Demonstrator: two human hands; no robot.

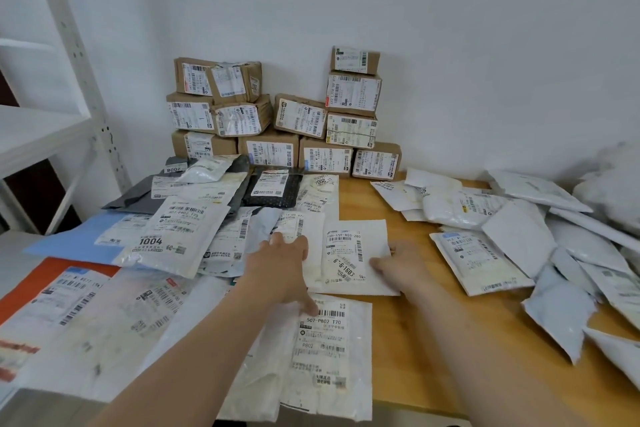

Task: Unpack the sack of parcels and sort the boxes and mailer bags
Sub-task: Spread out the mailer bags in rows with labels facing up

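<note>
A flat white mailer bag (349, 253) with a shipping label lies on the wooden table (422, 340) in front of me. My left hand (280, 263) rests palm-down on its left edge, fingers spread. My right hand (398, 262) grips its right edge. Another labelled white mailer (325, 354) lies just below it. To the left, many sorted mailer bags (166, 239) overlap. Brown cardboard boxes (277, 121) are stacked against the back wall. On the right sits a loose heap of white mailers (540, 246).
A white metal shelving rack (52, 87) stands at the left. An orange mailer (41, 284) and a blue one (76, 236) lie at the left edge. A crumpled white sack (613, 184) sits at the far right. Bare wood shows between the two piles.
</note>
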